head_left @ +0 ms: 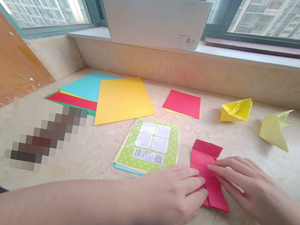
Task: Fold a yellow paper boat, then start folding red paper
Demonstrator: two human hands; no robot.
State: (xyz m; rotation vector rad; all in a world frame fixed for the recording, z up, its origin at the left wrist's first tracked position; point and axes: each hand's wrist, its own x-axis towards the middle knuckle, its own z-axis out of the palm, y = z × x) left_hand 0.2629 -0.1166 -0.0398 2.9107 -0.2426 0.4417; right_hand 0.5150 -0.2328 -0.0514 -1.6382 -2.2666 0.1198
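Observation:
A red sheet of folded paper [205, 161] lies on the counter at lower right, creased into a narrow shape with a flap at its far end and a slanted near corner. My left hand [175, 193] is closed on its left side, fingers bent over the paper; the thumb is mostly hidden. From the right, my right hand [247, 182] reaches over with its fingers stretched out, and their tips touch the middle and right edge of the paper. Just left of the red paper is a green polka-dot paper pack [171, 147], close to my left hand.
Large coloured sheets, topped by a yellow-orange sheet [124, 100], lie at back left. Small red squares [183, 103], a yellow folded paper [236, 111] and a pale yellow folded paper [272, 129] sit farther back. A white box [153, 21] stands on the windowsill. A pixelated patch hides something at left.

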